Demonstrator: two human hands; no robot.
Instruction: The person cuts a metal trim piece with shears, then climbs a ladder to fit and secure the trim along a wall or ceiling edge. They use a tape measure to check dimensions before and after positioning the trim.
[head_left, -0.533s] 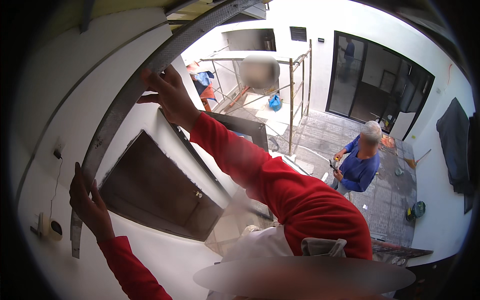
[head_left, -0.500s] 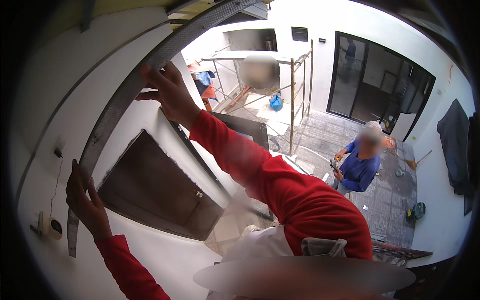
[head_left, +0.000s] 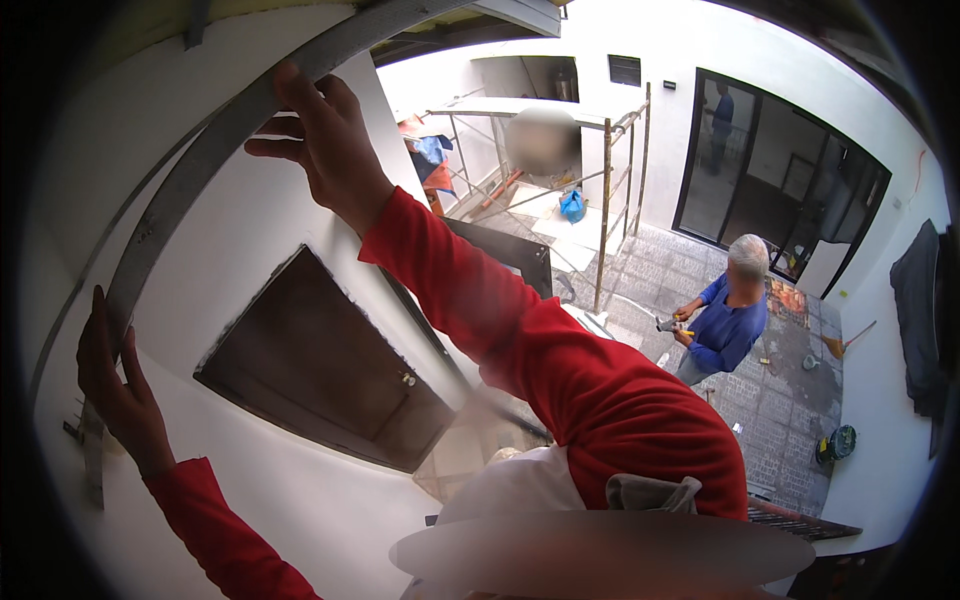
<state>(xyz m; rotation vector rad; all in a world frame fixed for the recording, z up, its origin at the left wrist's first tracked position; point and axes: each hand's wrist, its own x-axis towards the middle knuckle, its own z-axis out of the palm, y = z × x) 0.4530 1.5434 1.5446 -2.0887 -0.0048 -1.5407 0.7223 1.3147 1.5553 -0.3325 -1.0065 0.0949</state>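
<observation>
A long grey metal strip (head_left: 180,200) runs from the lower left up past the top edge, close to the white wall. It looks bent by the lens. My left hand (head_left: 120,400) grips its lower part, thumb on one side and fingers on the other. Higher up, my right hand (head_left: 335,150) presses its thumb and a finger to the strip, while its other fingers stick out to the side. The lower tip of the strip shows below my left hand. Both my arms are in red sleeves.
A brown door (head_left: 320,370) is below my hands. Beyond it stands a metal scaffold (head_left: 605,220). On the tiled floor, a person in a blue top (head_left: 730,320) holds a tool with yellow parts. A dark green bucket (head_left: 836,444) is at the right, near a sliding glass door (head_left: 770,170).
Both hands and the strip have moved left, nearer the wall's dark line. The strip's lower part now covers the device on the wall. The room has shifted slightly right in view.
</observation>
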